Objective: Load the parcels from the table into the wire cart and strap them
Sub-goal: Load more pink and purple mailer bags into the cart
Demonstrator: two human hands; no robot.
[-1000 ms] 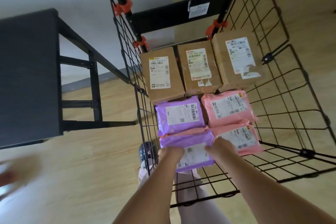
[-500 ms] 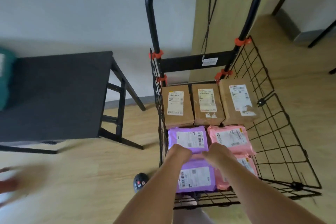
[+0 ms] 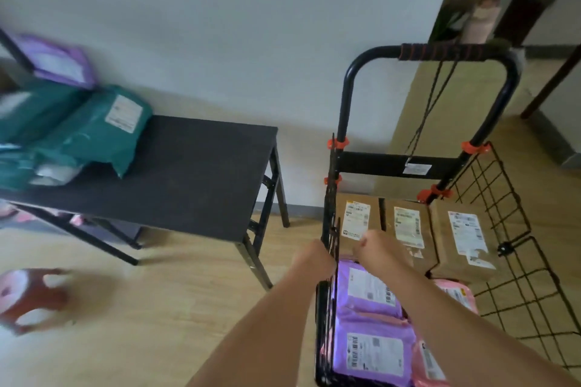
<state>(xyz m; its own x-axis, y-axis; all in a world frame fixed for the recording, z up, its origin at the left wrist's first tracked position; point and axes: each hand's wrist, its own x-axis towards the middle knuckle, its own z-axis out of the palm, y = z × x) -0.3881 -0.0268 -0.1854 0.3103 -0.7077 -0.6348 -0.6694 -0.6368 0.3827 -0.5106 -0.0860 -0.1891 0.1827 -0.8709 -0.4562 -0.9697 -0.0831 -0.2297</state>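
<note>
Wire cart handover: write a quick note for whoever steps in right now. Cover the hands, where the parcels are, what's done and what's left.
Hands: left hand and right hand are at the cart's left side above the purple mailers, fingers curled; can't tell if they hold anything.
Done: wire cart holds three brown boxes at the back, with purple mailers and pink mailers in front.
Left: teal parcels and a purple parcel wait at the table's far end. The cord hangs from the handle; nothing is strapped.
</note>
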